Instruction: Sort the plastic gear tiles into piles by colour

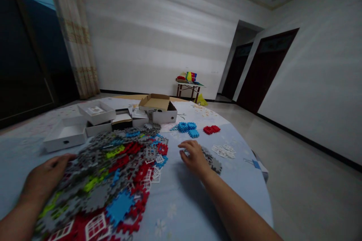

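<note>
A large mixed pile of gear-edged plastic building pieces [97, 196] in grey, red, blue, lime and white covers the table's left half. My left hand [45, 179] rests against the pile's left edge, fingers stretched forward, nothing visible in them. Over the cloth right of the pile is my right hand [195, 158], its fingers bent and apart with no piece showing between them. Partly hidden behind it lies a small group of grey pieces [216, 165]. Sorted groups lie around: blue pieces [185, 127], red pieces [211, 130] and white window-frame pieces [224, 151].
Several open boxes stand behind the pile, among them a white box [66, 133] and a brown-lined box [157, 103]. A flowered cloth [172, 196] covers the round table. Farther back, a small table [189, 83] holds colourful items by the wall.
</note>
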`<state>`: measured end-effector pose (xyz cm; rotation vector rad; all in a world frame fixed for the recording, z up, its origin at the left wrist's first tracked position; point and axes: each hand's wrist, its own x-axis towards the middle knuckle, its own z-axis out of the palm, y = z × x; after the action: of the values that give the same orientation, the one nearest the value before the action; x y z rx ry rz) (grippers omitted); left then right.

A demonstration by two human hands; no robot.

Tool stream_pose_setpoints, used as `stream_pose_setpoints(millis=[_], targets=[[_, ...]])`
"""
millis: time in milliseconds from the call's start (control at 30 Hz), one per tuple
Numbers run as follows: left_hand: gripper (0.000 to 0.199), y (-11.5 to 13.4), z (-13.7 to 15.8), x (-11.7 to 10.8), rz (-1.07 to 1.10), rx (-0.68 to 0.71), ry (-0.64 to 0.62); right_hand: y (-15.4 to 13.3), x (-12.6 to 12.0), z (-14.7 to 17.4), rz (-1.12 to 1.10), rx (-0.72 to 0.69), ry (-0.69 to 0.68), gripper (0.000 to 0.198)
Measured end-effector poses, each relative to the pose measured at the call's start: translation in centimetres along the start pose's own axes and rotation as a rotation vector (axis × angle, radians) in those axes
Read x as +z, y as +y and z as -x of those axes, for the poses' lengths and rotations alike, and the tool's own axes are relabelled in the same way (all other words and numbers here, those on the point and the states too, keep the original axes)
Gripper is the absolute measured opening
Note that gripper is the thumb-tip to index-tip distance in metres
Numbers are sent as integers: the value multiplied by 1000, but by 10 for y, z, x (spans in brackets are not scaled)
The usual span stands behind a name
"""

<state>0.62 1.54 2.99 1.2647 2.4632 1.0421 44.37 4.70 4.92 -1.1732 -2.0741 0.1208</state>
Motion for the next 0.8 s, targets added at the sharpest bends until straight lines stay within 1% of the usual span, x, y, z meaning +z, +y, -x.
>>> stream_pose_setpoints(millis=[67, 167, 300, 400, 500, 600, 667, 800], targets=[[49, 9, 6, -5, 38, -15, -45, -16, 11, -3, -15, -47, -94, 25], [49, 15, 10, -8, 73, -2, -48, -36, 27, -10, -20, -87, -197, 29], [47, 16, 10, -8, 67, 19, -50, -48, 47, -21, 24, -122, -263, 39], [48, 11, 7, -7, 58, 21, -58, -50, 58, -25, 72, -136, -287, 37], [48, 5, 1, -4, 34, 30, -48, -48, 64, -26, 89, -143, -280, 28], [48, 5, 0, -3, 14, 0, -50, -43, 61, -25, 89, -129, -263, 22], [48, 8, 3, -4, 30, 3, -66, -39, 54, -24, 55, -106, -220, 23], [51, 14, 10, -7, 35, 47, -72, -27, 25, -26, -67, -9, -35, 25]])
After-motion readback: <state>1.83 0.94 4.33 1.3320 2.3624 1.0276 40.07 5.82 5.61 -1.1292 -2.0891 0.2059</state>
